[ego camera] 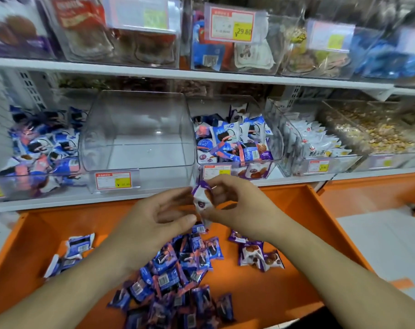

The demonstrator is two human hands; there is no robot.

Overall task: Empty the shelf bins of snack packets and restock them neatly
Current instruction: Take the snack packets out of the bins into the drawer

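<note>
Held up between both hands: one small white and purple snack packet (201, 201), in the middle of the scene, just in front of the near shelf edge and above the orange tray (296, 210).

Right hand (235, 200) pinching the top and right side of the packet, fingers curled round it. Left hand (159, 214) touching the packet's left edge with thumb and fingertips, other fingers loose and half open. So: right grip closed on the packet, left grip lightly on it too, as far as can be seen.

Just behind the hands, the clear middle bin (137, 138) on the shelf, with nothing inside. Emptying of this bin looks done. Refilling not yet begun.

Down in the tray, near and in the middle, a big loose pile of blue packets (178, 276), all mixed up. To the right of the pile, a few purple cookie packets (256, 255). To the left, a few more blue and white packets (76, 248), apart from the pile. All of these probably waiting to go back in a bin.

Right of the empty bin, a bin of mixed blue and purple packets (235, 141), full and messy. Left of it, another messy bin of blue packets (40, 148). Farther right, a bin of white packets (315, 138) standing in neat rows.

Judged from this: one bin emptied, none restocked, most of the job left. Sorting by kind likely comes next.
</note>
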